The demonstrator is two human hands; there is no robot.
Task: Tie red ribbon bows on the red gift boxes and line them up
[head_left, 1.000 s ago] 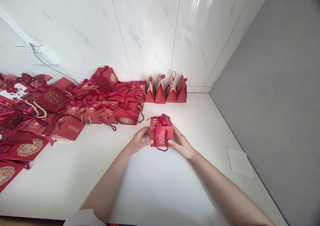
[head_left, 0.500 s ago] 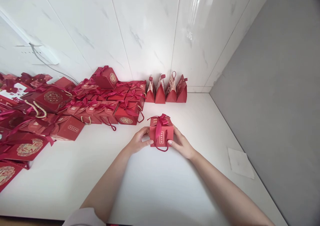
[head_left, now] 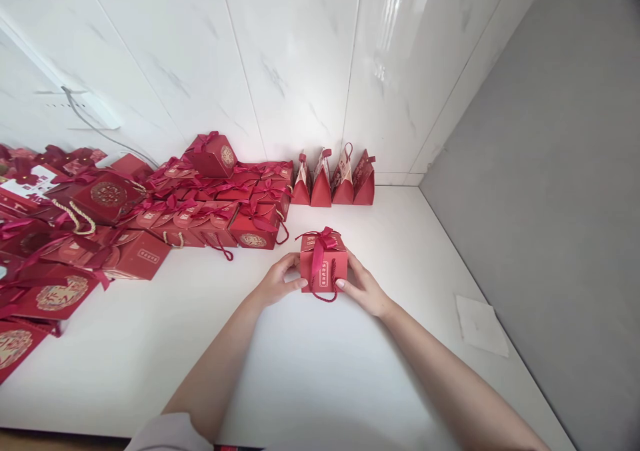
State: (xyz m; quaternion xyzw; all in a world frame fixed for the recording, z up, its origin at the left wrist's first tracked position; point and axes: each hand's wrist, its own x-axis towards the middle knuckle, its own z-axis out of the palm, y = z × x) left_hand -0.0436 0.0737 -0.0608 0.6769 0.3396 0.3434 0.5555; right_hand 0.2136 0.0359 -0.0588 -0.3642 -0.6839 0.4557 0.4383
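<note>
A small red gift box (head_left: 306, 264) with a dark pink ribbon bow on top and a red rope handle hanging down its front stands upright on the white table. My left hand (head_left: 280, 281) grips its left side, thumb on the front lower corner. On the opposite side my right hand (head_left: 365, 287) holds it the same way, its thumb pressed by the rope handle. The other fingers of both hands are partly hidden behind the box.
Several red gift boxes (head_left: 215, 219) with bows are grouped to the left, some stacked. Several triangular red boxes (head_left: 321, 188) stand along the tiled wall. A white tissue (head_left: 481, 326) lies at right on the table (head_left: 320, 378), near a grey partition (head_left: 550, 171).
</note>
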